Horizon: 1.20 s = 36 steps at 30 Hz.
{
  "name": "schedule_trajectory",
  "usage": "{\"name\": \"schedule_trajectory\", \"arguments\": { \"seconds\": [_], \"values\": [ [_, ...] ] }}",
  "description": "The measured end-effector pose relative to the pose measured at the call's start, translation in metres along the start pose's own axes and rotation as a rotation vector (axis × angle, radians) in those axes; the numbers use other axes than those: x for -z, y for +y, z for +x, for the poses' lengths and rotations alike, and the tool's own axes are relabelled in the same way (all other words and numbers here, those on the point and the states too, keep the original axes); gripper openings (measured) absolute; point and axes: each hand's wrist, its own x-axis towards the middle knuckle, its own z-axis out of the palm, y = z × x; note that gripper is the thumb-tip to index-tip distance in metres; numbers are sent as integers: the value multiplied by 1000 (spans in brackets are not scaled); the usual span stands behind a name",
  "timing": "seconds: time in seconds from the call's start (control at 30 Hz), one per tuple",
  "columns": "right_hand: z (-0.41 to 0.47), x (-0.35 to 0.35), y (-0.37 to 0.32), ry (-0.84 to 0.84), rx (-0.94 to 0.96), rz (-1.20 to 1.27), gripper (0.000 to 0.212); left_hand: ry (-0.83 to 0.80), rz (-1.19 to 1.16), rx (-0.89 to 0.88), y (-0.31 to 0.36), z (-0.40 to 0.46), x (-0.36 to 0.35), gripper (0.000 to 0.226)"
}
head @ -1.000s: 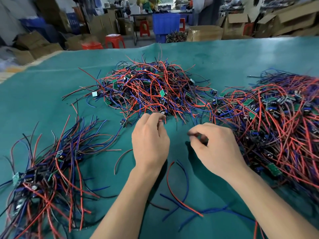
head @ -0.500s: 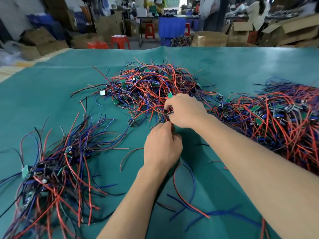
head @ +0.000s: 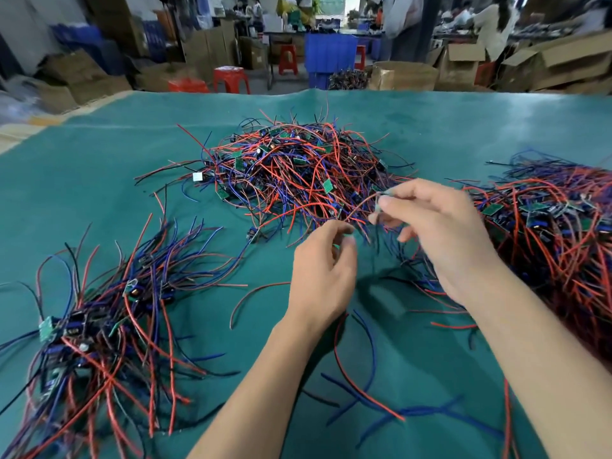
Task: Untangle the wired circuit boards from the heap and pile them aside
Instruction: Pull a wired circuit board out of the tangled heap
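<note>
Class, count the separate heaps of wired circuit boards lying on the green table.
3: a central heap at the far middle, a right heap by the right edge, and a left pile near the left.
</note>
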Motion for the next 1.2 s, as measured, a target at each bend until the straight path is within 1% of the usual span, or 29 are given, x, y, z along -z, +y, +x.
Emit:
{"name": "schedule_trajectory", "arguments": {
  "seconds": [0.07,0.13,0.17,0.2,0.23,0.3,0.37,0.4,0.47,0.6,0.7,0.77,0.8,0.87,0.9,0.93,0.97,1.0,1.07,1.13,1.2],
  "values": [
    [-16,8,-1,-55,-74,199,7,-84,-199,65,5,-1,-2,24],
    [-25,11,3,-75,-182,433,8,-172,-329,112,9,-1,-2,38],
    [-28,11,6,-62,-247,516,10,-206,-386,141,11,-1,-1,38],
    [-30,9,9,-51,-309,546,13,-232,-445,173,12,-1,0,32],
    [-32,8,12,-45,-358,519,15,-258,-492,204,12,0,1,26],
    [-35,4,20,-38,-392,414,23,-308,-538,228,11,0,2,25],
    [-37,1,22,-27,-372,353,26,-340,-587,174,11,-1,2,24],
    [-38,0,23,-21,-361,331,23,-338,-598,142,13,-2,2,23],
    [-38,0,25,-37,-336,296,16,-311,-596,133,14,-3,1,21],
    [-41,-1,28,-175,-315,201,15,-251,-644,234,5,1,4,15],
    [-40,3,28,-225,-284,178,15,-234,-553,178,0,3,6,15],
    [-38,11,26,-269,-266,173,14,-218,-541,170,2,1,2,16],
    [-39,13,25,-341,-262,176,13,-169,-541,200,0,2,0,18],
    [-46,11,20,-571,-264,233,11,4,-539,286,-6,8,5,22],
    [-48,9,19,-643,-263,272,12,81,-534,310,-10,10,8,22],
    [-48,6,18,-642,-260,309,13,122,-523,317,-11,12,11,22],
    [-47,4,17,-586,-266,345,12,126,-514,312,-11,11,13,21],
    [-45,4,18,-496,-282,381,9,100,-506,299,-9,9,12,20],
    [-40,9,20,-297,-323,424,10,16,-474,260,-3,5,5,18],
    [-37,13,25,-127,-345,419,13,-86,-471,236,0,2,0,15],
    [-36,12,31,4,-333,341,15,-204,-494,233,2,0,-1,15]
  ]
}}
